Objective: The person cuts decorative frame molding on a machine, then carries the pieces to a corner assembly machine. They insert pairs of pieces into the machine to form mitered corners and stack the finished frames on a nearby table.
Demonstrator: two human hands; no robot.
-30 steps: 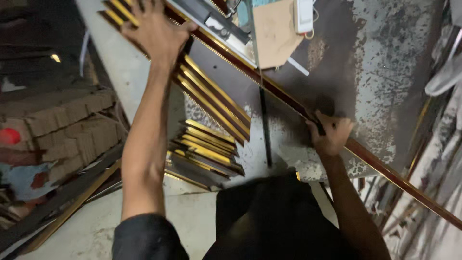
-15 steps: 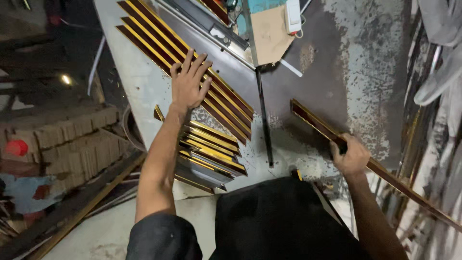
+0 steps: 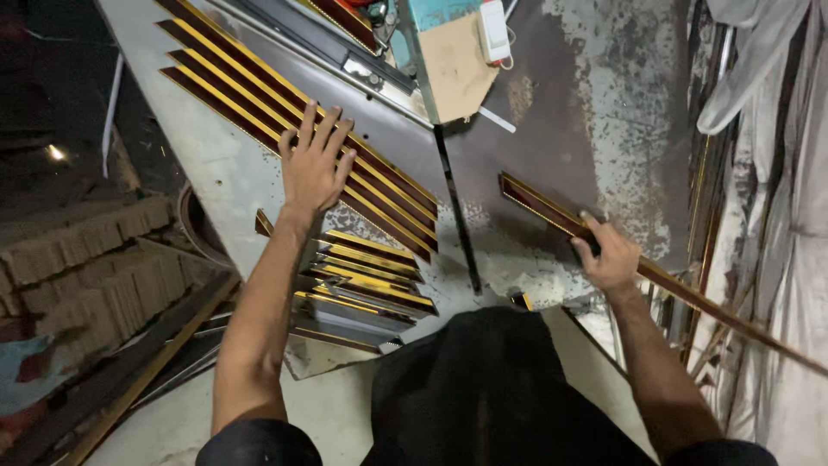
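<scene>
My left hand (image 3: 314,164) lies flat, fingers spread, on a row of long dark-brown and gold moulding strips (image 3: 250,86) that run diagonally across the metal worktable (image 3: 216,173). My right hand (image 3: 609,255) grips one long brown and gold moulding strip (image 3: 539,204) whose cut end points toward the saw slot (image 3: 457,216); its other end runs off past my right side. A pile of short cut gold and brown pieces (image 3: 366,280) sits just below my left wrist.
A teal and tan saw housing (image 3: 444,52) with a white switch box (image 3: 496,30) stands at the table's far side. Stacked brick-like blocks (image 3: 86,259) and long planks (image 3: 129,380) lie at the left. Pale sheeting (image 3: 776,216) hangs at the right.
The strip in my right hand has been drawn back to the right, its cut end now clear of the slot. My left hand has slid nearer along the strips.
</scene>
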